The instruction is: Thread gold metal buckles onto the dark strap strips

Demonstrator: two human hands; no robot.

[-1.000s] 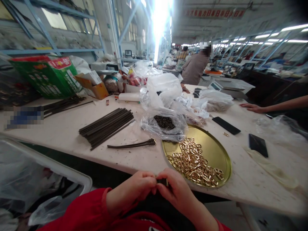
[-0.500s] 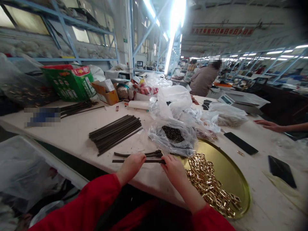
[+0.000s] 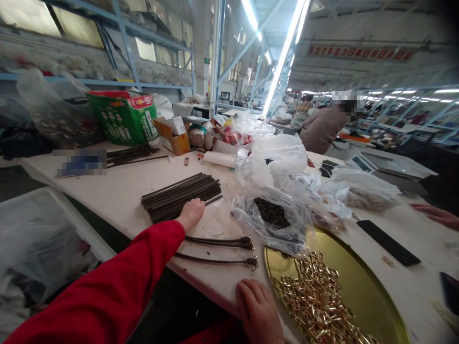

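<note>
My left hand (image 3: 191, 213), in a red sleeve, reaches onto the white table and rests at the near end of a pile of dark thin strips (image 3: 181, 196), its fingers curled down on them. Two finished strips with small fittings on their right ends (image 3: 218, 241) (image 3: 215, 261) lie side by side just in front of that hand. My right hand (image 3: 258, 310) rests at the table's near edge, fingers folded under, beside a round gold tray (image 3: 362, 282) heaped with gold buckles (image 3: 319, 306).
A clear bag of small dark parts (image 3: 272, 215) lies behind the tray, with more plastic bags beyond. A green carton (image 3: 124, 117) and an open cardboard box (image 3: 174, 136) stand at the back left. A black phone (image 3: 389, 242) lies at right. Another person's hand (image 3: 435, 215) rests far right.
Both hands laid the second strip down beside the first. My left hand then moved forward to the strip pile; my right drew back to the table edge. The view turned left.
</note>
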